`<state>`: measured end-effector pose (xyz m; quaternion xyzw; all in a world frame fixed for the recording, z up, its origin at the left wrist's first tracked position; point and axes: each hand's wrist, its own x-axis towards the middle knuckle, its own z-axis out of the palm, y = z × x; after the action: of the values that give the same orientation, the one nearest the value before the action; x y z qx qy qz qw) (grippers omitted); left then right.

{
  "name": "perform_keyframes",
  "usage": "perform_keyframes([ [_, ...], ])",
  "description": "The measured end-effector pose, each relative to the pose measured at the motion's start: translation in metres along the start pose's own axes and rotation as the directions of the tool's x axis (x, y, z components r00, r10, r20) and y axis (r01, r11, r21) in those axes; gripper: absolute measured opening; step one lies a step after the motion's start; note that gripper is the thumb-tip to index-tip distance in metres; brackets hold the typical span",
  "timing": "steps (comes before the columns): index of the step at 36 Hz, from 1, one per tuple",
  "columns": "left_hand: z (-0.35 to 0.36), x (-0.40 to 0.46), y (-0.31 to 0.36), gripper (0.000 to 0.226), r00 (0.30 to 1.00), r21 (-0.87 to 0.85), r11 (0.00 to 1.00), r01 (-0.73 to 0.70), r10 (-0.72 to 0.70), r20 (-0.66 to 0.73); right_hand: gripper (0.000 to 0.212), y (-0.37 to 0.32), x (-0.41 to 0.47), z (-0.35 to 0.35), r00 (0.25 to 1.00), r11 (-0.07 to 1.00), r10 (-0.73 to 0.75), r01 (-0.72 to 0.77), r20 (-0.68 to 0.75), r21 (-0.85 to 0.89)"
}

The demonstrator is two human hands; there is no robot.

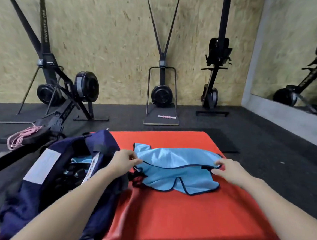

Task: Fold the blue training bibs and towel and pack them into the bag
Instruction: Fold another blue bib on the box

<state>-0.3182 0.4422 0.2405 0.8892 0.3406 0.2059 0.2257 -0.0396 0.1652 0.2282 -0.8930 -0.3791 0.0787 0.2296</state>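
On the red pad (185,222) in front of me, a light blue bib (175,168) is lying crumpled and partly folded. I am pinching its dark-trimmed edge with my left hand (126,161) at one end and my right hand (228,170) at the other. Just beside my left arm, the navy bag (46,169) is gaping open, showing more blue fabric inside.
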Motion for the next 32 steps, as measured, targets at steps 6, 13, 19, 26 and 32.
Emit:
perform_keyframes([
  [6, 0.068, -0.018, -0.038, 0.011, 0.997, 0.106, 0.992, 0.068, -0.066, -0.027, 0.041, 0.015, -0.005, 0.072, 0.995, 0.995, 0.092, -0.090, 0.050, -0.052],
  [13, 0.119, -0.046, -0.013, 0.014, 0.996, -0.007, 0.996, -0.085, 0.085, -0.031, 0.032, -0.027, -0.006, 0.119, 0.984, 0.975, -0.117, 0.088, -0.137, -0.207],
  [19, 0.143, -0.038, 0.013, 0.020, 0.988, -0.077, 0.986, -0.146, 0.149, 0.039, 0.030, -0.059, 0.000, 0.142, 0.998, 0.991, -0.055, 0.053, -0.013, -0.123],
  [26, 0.157, -0.026, 0.012, 0.029, 0.988, -0.033, 0.993, -0.116, 0.119, 0.099, 0.025, -0.047, 0.008, 0.147, 0.999, 0.986, 0.049, -0.044, -0.023, 0.158],
  [32, 0.166, -0.026, 0.008, 0.035, 0.986, 0.072, 0.991, -0.116, 0.106, 0.131, 0.037, -0.036, 0.003, 0.150, 0.994, 0.964, 0.065, -0.084, 0.085, 0.251],
])
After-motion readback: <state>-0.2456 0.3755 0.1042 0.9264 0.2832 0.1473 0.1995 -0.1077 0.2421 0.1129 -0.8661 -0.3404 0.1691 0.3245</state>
